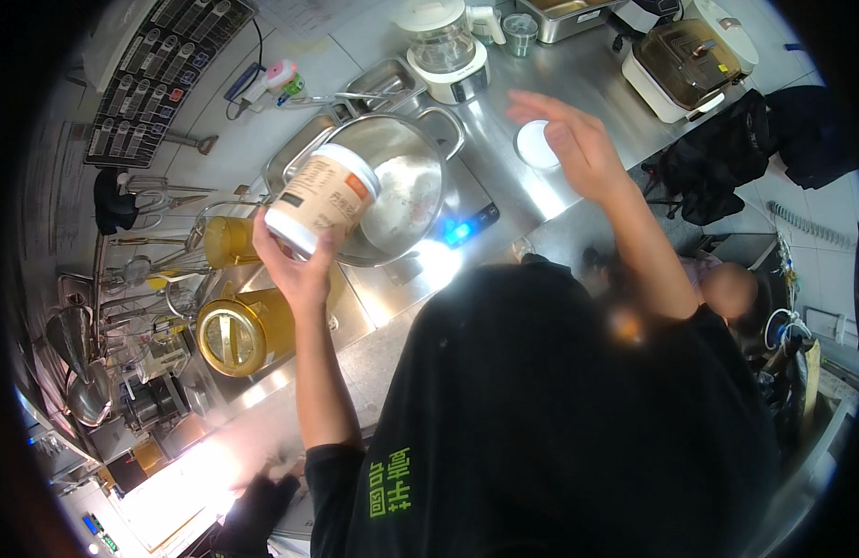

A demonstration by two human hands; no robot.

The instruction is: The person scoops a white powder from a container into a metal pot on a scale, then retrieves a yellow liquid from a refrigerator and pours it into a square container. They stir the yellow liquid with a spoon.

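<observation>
My left hand point(297, 275) grips a beige and white plastic tub point(323, 199) that bears writing. It holds the tub tilted above the left side of a large two-handled steel pot point(433, 129). Whitish contents point(405, 202) lie in the pot; what they are is unclear. On the steel counter to the right, a round white lid point(534, 146) lies flat. My right hand point(579, 150) is just over it with fingers extended, holding nothing; whether it touches the lid I cannot tell.
Amber pitchers point(230, 331) stand left of the pot, near hanging whisks and ladles. A lit control panel point(471, 224) is at the pot's front. Behind stand steel pans point(380, 80) and an electric glass kettle point(447, 52). Another person point(729, 293) is at right.
</observation>
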